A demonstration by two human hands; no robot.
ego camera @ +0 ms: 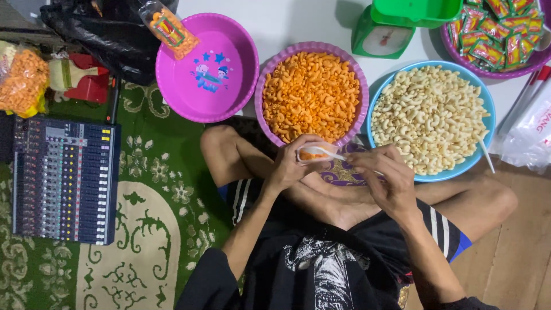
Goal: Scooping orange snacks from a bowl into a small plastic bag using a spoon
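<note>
Person seated cross-legged, hands over lap. Left hand curled around small clear bag with orange snack inside. Right hand closed, pinching same bag's far edge; thin white stick runs between the hands. Just beyond: purple bowl of orange macaroni snack, blue bowl of pale macaroni snack beside it. Audio mixer on green rug at left. Farther: empty pink bowl, green scale, bowl of sachets.
</note>
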